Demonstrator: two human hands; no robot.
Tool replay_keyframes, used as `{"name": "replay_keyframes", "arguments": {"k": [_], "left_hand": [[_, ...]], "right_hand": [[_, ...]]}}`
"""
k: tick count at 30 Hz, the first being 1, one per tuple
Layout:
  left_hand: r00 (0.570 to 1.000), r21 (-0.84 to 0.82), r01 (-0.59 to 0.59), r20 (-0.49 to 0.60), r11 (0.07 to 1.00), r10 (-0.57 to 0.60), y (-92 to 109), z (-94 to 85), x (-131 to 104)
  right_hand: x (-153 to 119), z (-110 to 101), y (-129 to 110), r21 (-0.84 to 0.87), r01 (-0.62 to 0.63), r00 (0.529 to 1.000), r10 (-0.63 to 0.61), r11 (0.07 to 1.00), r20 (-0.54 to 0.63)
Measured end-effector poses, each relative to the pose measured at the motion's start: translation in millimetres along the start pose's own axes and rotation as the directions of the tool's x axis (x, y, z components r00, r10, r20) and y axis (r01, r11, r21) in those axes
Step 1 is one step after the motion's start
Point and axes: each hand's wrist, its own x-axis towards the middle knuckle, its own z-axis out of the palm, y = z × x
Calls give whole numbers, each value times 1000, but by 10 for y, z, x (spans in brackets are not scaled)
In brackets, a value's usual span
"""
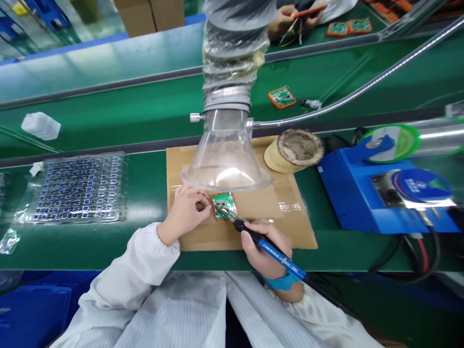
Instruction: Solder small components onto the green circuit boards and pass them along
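Observation:
A green circuit board [228, 198] with an orange rim lies on a sheet of brown cardboard [203, 237], below a clear fume hood [226, 162]. My right hand [266, 246] grips a blue and black soldering iron [279, 257], whose metal tip reaches over the board; I cannot tell if it touches. At the board's left edge my left hand [188, 208] has thumb and forefinger pinched together. Whatever is between those fingertips is too small or hidden to name. A blue wristband [282, 282] circles my right wrist.
Right stands a blue soldering station [348, 193] with cables, and a round pot [290, 157] on the cardboard's back corner. A clear tray [81, 188] of small blue parts lies left. Beyond, another board [282, 97] lies near a metal hose [344, 101]; another person's hands [286, 19] work behind.

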Motion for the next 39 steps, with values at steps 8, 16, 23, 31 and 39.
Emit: {"name": "replay_keyframes", "arguments": {"k": [8, 16, 23, 31, 39], "left_hand": [[1000, 7, 7, 3, 1000, -7, -7, 7, -8], [1000, 8, 19, 6, 1000, -19, -7, 5, -14], [999, -3, 39, 15, 999, -39, 2, -10, -2], [988, 199, -100, 136, 975, 73, 32, -100, -62], [889, -331, 306, 436, 893, -143, -259, -710, 296]], "right_hand": [[4, -4, 4, 28, 8, 1000, -8, 1000, 2], [-97, -92, 199, 71, -149, 971, 159, 986, -180], [3, -199, 346, 51, -233, 937, 238, 971, -255], [3, -189, 330, 86, -225, 938, 240, 970, -252], [54, -198, 282, 86, -198, 944, 213, 977, -252]]}}
